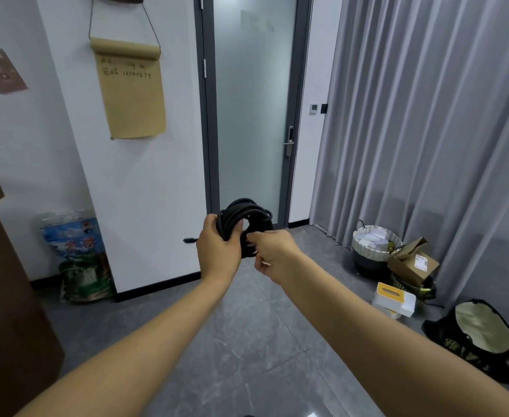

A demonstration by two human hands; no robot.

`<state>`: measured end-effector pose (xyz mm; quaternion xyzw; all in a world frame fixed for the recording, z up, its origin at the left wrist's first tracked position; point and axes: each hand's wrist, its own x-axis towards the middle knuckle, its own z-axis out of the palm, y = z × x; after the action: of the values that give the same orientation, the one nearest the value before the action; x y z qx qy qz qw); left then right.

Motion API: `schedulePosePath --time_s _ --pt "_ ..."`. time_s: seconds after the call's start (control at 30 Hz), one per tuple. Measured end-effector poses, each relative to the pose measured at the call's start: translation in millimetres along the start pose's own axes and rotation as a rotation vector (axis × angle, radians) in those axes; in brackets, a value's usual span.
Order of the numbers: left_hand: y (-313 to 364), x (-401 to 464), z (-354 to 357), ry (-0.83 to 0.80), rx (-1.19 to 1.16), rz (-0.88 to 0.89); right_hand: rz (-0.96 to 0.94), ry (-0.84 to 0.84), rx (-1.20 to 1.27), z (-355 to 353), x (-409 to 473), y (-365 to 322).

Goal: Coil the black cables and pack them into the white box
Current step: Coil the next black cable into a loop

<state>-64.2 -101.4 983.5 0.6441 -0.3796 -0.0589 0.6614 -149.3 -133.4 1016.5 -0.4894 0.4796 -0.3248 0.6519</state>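
A coil of black cable (248,215) is held up in front of me at arm's length, before a frosted glass door. My left hand (217,248) grips the left side of the coil, fingers wrapped round the bundled loops. A short cable end with a plug (189,240) sticks out to the left of that hand. My right hand (273,251) pinches a strand at the coil's lower right. A white box with a yellow top (393,299) stands on the floor at the right.
Grey tiled floor (247,341) lies below. At the right stand a woven basket (375,243), an open cardboard box (412,261) and a black bag (476,335) before grey curtains. Printed sacks (78,257) lean on the left wall beside a brown cabinet (3,296).
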Motion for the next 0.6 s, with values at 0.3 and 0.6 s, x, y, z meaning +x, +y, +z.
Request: schedulePosePath --time_s 0.3,0.6 --pt "-8 26 -10 -0.016 -0.127 -0.221 -0.067 -0.334 0.208 -25 -4 7" --pt "-4 26 -4 -0.128 -0.103 -0.224 0.014 -0.264 0.305 -42 0 4"
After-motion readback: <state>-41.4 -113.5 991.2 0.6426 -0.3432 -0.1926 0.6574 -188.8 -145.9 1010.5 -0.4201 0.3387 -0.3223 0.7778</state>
